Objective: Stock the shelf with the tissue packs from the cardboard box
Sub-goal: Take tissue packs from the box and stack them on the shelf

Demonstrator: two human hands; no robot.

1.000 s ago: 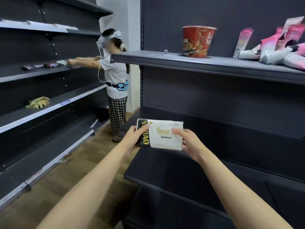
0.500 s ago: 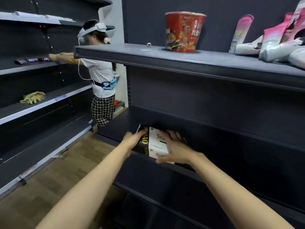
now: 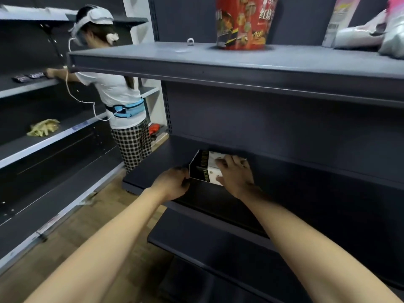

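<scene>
From the head camera: both hands work one tissue pack (image 3: 203,169) on the lower shelf (image 3: 284,206), at 12 o'clock from the wrists. The left hand (image 3: 172,184) pinches its left edge; the right hand (image 3: 235,176) lies spread on top. Best to slide it back squarely, then let go. At 1 o'clock the upper shelf (image 3: 240,64) holds a noodle tub (image 3: 242,22) — contents unseen. No cardboard box in sight.

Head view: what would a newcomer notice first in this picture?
Both hands meet at the middle shelf: the left hand grips the tissue pack at its dark end, and the right hand lies over it. Above, a red noodle tub stands on the upper shelf.
</scene>
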